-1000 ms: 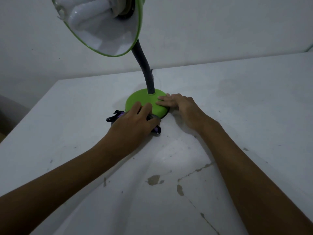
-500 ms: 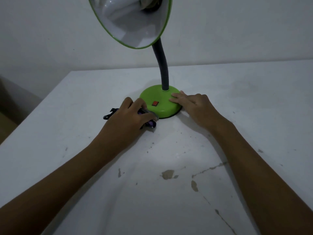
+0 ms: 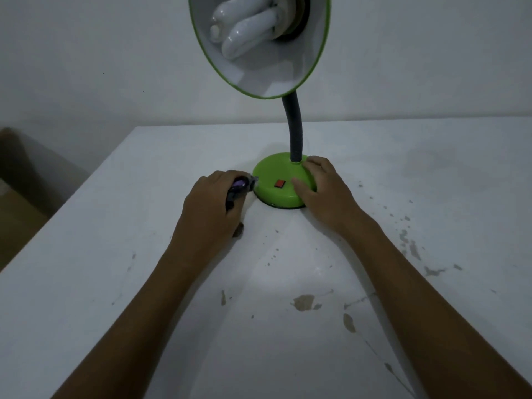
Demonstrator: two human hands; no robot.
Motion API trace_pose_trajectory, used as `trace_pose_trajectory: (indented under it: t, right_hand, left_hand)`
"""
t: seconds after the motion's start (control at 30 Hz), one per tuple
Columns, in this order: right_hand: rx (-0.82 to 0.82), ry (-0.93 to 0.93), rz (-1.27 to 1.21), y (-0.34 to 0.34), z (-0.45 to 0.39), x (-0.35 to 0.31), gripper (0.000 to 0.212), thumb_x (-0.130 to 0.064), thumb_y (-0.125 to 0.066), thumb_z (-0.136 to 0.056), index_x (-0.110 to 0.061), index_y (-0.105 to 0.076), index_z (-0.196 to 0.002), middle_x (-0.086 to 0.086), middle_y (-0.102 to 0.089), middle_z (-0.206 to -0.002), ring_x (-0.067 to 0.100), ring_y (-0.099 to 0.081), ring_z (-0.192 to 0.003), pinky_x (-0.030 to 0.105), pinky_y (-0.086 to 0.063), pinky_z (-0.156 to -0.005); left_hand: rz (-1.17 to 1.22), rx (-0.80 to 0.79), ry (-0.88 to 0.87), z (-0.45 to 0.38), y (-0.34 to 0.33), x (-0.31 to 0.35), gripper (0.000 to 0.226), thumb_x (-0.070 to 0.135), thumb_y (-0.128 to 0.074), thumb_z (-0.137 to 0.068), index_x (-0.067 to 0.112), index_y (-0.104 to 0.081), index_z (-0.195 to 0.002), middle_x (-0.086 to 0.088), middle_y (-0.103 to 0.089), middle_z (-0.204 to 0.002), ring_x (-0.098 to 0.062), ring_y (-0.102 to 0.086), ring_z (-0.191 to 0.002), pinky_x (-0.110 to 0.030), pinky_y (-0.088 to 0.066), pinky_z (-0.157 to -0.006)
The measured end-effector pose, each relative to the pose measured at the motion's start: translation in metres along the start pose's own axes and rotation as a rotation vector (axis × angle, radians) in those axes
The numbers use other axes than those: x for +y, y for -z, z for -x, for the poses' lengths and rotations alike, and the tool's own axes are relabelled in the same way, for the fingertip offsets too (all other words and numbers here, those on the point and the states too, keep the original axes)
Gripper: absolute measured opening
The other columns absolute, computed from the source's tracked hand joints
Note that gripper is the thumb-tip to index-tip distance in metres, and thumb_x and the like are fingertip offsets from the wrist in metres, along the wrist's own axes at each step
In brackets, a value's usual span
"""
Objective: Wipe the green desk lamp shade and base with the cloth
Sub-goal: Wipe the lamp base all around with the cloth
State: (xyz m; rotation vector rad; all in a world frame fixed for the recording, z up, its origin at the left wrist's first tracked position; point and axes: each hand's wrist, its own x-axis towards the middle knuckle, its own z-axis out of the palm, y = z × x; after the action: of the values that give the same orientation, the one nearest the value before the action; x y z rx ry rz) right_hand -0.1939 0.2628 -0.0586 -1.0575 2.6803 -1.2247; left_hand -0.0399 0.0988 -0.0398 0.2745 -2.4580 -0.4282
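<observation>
A green desk lamp stands on a white table (image 3: 144, 283). Its round green base (image 3: 272, 174) carries a red switch (image 3: 279, 184), and a grey flexible neck (image 3: 293, 131) rises to the shade (image 3: 276, 76), whose white inside and coiled bulb face me. My left hand (image 3: 213, 203) grips a bunched dark purple cloth (image 3: 239, 187) on the table, just left of the base. My right hand (image 3: 325, 191) rests on the base's right side, fingers laid over its top.
The table's paint is chipped and stained in front of me and to the right. A white wall runs behind the table. Beyond the table's left edge sits a brown box (image 3: 17, 203).
My left hand has bunched up the cloth and pulled it off the base to the left, uncovering the red switch. My right hand stays on the base. The camera has swung left.
</observation>
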Motion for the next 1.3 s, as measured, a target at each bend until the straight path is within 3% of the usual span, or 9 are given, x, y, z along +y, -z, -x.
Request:
trace_pose_trajectory:
  t: [0.17,0.33,0.47,0.53,0.67,0.97,1.1,1.2,1.3]
  right_hand:
    - [-0.092,0.016,-0.037,0.010,-0.007,0.000,0.048,-0.030,-0.051,-0.099,-0.016,-0.044,-0.144,-0.007,-0.040,-0.145,0.004,-0.042,-0.120,0.024,-0.034,-0.102]
    - [-0.169,-0.018,-0.129,0.024,-0.009,0.004,0.046,-0.021,-0.054,-0.099,-0.021,-0.045,-0.144,-0.010,-0.044,-0.145,0.003,-0.039,-0.128,0.018,-0.029,-0.105]
    - [-0.253,-0.062,-0.187,0.037,-0.012,0.012,0.048,-0.019,-0.051,-0.101,-0.026,-0.042,-0.148,-0.017,-0.035,-0.155,0.002,-0.012,-0.148,0.019,-0.012,-0.111]
    - [-0.266,-0.070,-0.196,0.040,-0.013,0.016,0.048,-0.019,-0.051,-0.101,-0.026,-0.042,-0.147,-0.019,-0.033,-0.156,0.003,-0.008,-0.150,0.021,-0.011,-0.113]
    - [-0.237,-0.078,-0.281,0.037,-0.009,0.020,0.048,-0.019,-0.052,-0.101,-0.029,-0.043,-0.147,-0.020,-0.033,-0.156,-0.001,-0.009,-0.149,0.025,-0.012,-0.119]
    - [-0.184,-0.051,-0.299,0.032,-0.004,0.023,0.047,-0.023,-0.054,-0.100,-0.029,-0.044,-0.146,-0.018,-0.035,-0.155,-0.001,-0.012,-0.148,0.034,-0.013,-0.124]
    - [-0.143,-0.026,-0.253,0.034,-0.002,0.025,0.044,-0.025,-0.052,-0.101,-0.025,-0.048,-0.144,-0.014,-0.039,-0.154,0.001,-0.020,-0.147,0.027,-0.016,-0.121]
    - [-0.100,-0.022,-0.257,0.036,0.000,0.028,0.039,-0.022,-0.053,-0.101,-0.020,-0.055,-0.140,-0.010,-0.046,-0.150,0.004,-0.030,-0.144,0.030,-0.022,-0.122]
    - [-0.093,-0.017,-0.257,0.036,0.002,0.030,0.039,-0.019,-0.055,-0.099,-0.018,-0.057,-0.138,-0.009,-0.050,-0.148,0.004,-0.035,-0.142,0.033,-0.026,-0.121]
  left_hand:
    - [0.091,-0.009,0.107,-0.018,0.000,0.005,0.021,0.009,-0.056,-0.094,0.013,-0.066,-0.112,-0.003,-0.064,-0.097,-0.022,-0.057,-0.088,-0.026,-0.038,-0.076]
    - [0.120,-0.061,0.237,-0.038,-0.013,0.004,0.019,0.014,-0.053,-0.097,0.012,-0.065,-0.111,-0.004,-0.061,-0.102,-0.019,-0.054,-0.092,-0.022,-0.033,-0.076]
    - [0.155,-0.073,0.262,-0.048,-0.026,0.008,0.020,0.017,-0.054,-0.097,0.007,-0.065,-0.110,-0.010,-0.063,-0.106,-0.026,-0.057,-0.099,-0.028,-0.039,-0.081]
    - [0.159,-0.082,0.235,-0.050,-0.033,0.009,0.019,0.020,-0.054,-0.097,0.008,-0.066,-0.106,-0.007,-0.060,-0.097,-0.025,-0.056,-0.094,-0.023,-0.033,-0.074]
    - [0.145,-0.101,0.209,-0.046,-0.042,0.012,0.021,0.025,-0.054,-0.097,0.011,-0.068,-0.105,-0.003,-0.054,-0.092,-0.017,-0.052,-0.083,-0.019,-0.028,-0.066]
    - [0.226,-0.216,-0.108,-0.032,-0.030,0.015,0.023,0.023,-0.066,-0.087,0.016,-0.072,-0.108,0.003,-0.065,-0.105,-0.016,-0.061,-0.093,-0.027,-0.049,-0.082]
    - [0.309,-0.260,-0.087,-0.034,-0.021,0.012,0.017,0.022,-0.061,-0.085,0.014,-0.070,-0.096,0.001,-0.068,-0.096,-0.006,-0.059,-0.085,-0.020,-0.047,-0.077]
    - [0.278,-0.144,-0.030,-0.031,-0.027,0.015,0.014,0.022,-0.059,-0.088,0.035,-0.062,-0.086,0.005,-0.062,-0.085,-0.006,-0.054,-0.075,-0.015,-0.041,-0.068]
    - [0.164,-0.036,0.054,-0.028,-0.037,0.020,0.008,0.024,-0.061,-0.093,0.019,-0.067,-0.093,0.005,-0.056,-0.085,-0.007,-0.048,-0.072,-0.012,-0.038,-0.065]
